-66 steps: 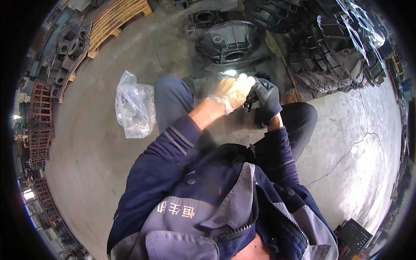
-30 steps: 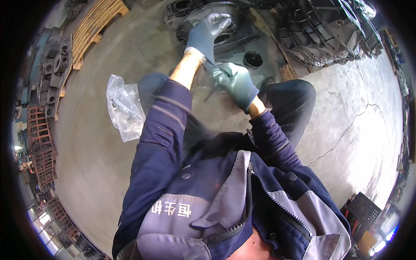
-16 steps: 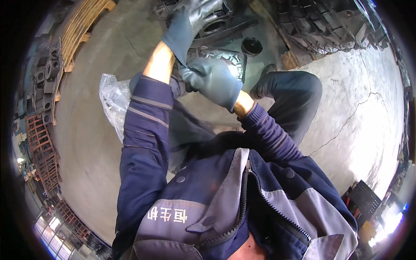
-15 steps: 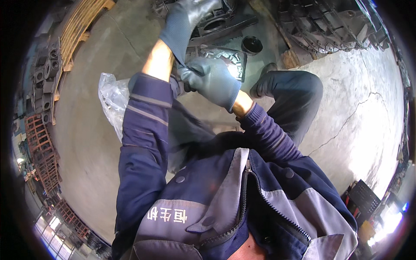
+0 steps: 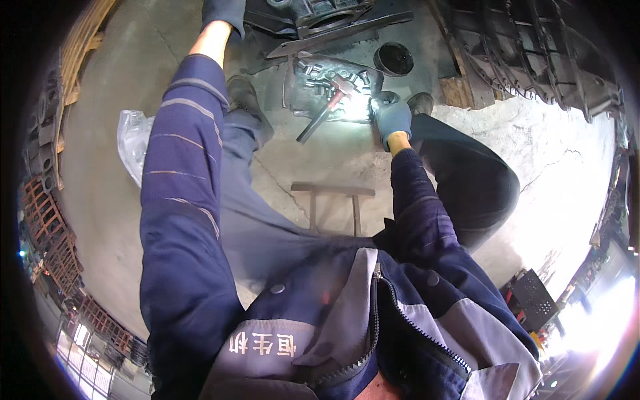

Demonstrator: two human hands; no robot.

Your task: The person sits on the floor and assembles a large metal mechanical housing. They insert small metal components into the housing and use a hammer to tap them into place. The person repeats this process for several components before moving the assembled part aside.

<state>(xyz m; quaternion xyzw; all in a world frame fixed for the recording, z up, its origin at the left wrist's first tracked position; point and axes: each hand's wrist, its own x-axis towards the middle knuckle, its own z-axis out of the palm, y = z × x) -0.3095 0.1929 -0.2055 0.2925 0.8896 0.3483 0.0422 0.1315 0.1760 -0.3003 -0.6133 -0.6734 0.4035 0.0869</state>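
My left hand (image 5: 224,13), in a dark grey glove, reaches to the top edge of the view beside a dark metal casting (image 5: 323,17); its fingers are out of sight. My right hand (image 5: 393,120), gloved in grey, is curled at the right edge of a tray (image 5: 293,100). Whatever its fingers hold, if anything, I cannot make out. Several short metal pieces (image 5: 363,77) lie in the tray under bright glare. Across them rests a hammer (image 5: 331,102), its dark handle end sticking out toward me. A round black tub (image 5: 393,60) stands just beyond my right hand.
Ribbed dark castings (image 5: 527,53) are stacked on a wooden pallet (image 5: 457,92) at the far right. A low metal stool frame (image 5: 333,189) stands between my legs. Clear plastic sheeting (image 5: 135,143) lies on the floor at left, near rusty metal racks (image 5: 50,220).
My hands were close together, the right at the left glove's cuff; they have separated. The left went up and left, the right to the tray's right edge. The hammer and stool frame now show.
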